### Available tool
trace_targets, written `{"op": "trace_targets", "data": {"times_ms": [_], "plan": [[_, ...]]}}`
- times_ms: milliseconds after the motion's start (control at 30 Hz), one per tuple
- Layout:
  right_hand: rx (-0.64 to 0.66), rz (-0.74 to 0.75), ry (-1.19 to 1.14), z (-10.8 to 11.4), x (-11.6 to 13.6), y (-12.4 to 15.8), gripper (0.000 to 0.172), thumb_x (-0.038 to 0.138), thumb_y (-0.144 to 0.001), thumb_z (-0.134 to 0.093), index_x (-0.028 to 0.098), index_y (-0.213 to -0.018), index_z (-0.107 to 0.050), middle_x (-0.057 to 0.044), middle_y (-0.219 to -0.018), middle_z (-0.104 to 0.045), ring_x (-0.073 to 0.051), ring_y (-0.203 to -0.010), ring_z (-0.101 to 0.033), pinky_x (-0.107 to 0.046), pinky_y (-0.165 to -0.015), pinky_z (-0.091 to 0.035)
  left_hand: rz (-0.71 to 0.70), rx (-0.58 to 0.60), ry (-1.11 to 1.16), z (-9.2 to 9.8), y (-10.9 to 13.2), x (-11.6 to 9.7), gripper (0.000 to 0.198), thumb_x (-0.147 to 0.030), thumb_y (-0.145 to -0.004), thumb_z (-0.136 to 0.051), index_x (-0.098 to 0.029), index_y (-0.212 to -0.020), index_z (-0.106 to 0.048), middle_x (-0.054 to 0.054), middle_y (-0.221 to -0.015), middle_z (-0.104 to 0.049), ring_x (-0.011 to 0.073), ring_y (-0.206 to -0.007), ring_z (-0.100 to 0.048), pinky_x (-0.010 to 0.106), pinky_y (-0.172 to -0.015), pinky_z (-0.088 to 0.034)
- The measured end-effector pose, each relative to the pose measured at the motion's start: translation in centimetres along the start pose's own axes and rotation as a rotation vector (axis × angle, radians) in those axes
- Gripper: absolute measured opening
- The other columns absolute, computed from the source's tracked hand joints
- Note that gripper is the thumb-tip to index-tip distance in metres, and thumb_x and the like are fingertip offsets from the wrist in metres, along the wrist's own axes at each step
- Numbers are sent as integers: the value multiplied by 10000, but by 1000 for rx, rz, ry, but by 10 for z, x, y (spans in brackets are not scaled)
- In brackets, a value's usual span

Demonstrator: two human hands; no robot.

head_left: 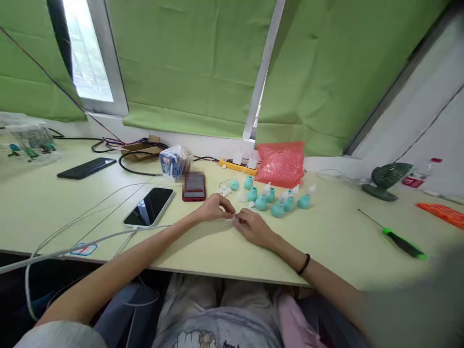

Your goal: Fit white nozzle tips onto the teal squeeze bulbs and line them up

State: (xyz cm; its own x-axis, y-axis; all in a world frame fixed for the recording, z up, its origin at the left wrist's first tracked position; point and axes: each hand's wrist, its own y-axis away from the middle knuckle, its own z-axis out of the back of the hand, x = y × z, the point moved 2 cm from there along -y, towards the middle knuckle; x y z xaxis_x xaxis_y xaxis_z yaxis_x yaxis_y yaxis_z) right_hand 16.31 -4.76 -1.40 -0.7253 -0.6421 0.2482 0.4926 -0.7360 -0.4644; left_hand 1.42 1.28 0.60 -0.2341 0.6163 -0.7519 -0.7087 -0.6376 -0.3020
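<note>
My left hand (214, 208) and my right hand (254, 227) meet over the table's middle, fingertips pinched together. Between them is a small whitish piece (233, 219), mostly covered by the fingers, so its kind cannot be made out. Just beyond my right hand stand several small round turquoise bottles (278, 210). Some have clear or white tips pointing up and to the right, while others, such as the bottle at the back (248, 182), show open necks. Loose white bits (224, 190) lie beyond my left hand, beside a turquoise round piece (234, 184).
Left of my hands lie a white-edged phone (149, 207), a red-cased device (194, 186) and a black phone (87, 167). White cables cross the left side. Behind are a red bubble-wrap pouch (281, 164) and a yellow power strip (238, 166). A screwdriver (404, 242) and fan (387, 180) are right.
</note>
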Motion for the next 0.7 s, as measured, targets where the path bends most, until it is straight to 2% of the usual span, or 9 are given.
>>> {"op": "trace_targets", "data": {"times_ms": [233,433,700], "plan": [[6,-23,-4,-1,-1,-2,151,253,-782,-422,152,-771,-534,-31,-698,-490,-127,-681,-451,-249,-633,-358,33,-14,41,0,1,-4,228,-226,-589,-601,-80,-758,-645,78,-726,-646,140,-653,-579,200,-584,-450],[15,-35,-18,0,-2,-2,166,262,-783,-429,158,-824,-551,-30,-695,-493,-129,-676,-456,-250,-622,-352,-82,-9,-192,0,4,-10,175,-214,-641,-543,-131,-748,-653,43,-717,-638,115,-646,-546,183,-549,-409],[6,-38,-24,-2,-2,-3,209,259,-812,-375,154,-829,-555,-42,-715,-499,-135,-704,-469,-255,-637,-356,-232,3,-438,1,8,-15,190,-193,-629,-538,-160,-786,-640,25,-745,-601,113,-677,-512,216,-650,-387]]}}
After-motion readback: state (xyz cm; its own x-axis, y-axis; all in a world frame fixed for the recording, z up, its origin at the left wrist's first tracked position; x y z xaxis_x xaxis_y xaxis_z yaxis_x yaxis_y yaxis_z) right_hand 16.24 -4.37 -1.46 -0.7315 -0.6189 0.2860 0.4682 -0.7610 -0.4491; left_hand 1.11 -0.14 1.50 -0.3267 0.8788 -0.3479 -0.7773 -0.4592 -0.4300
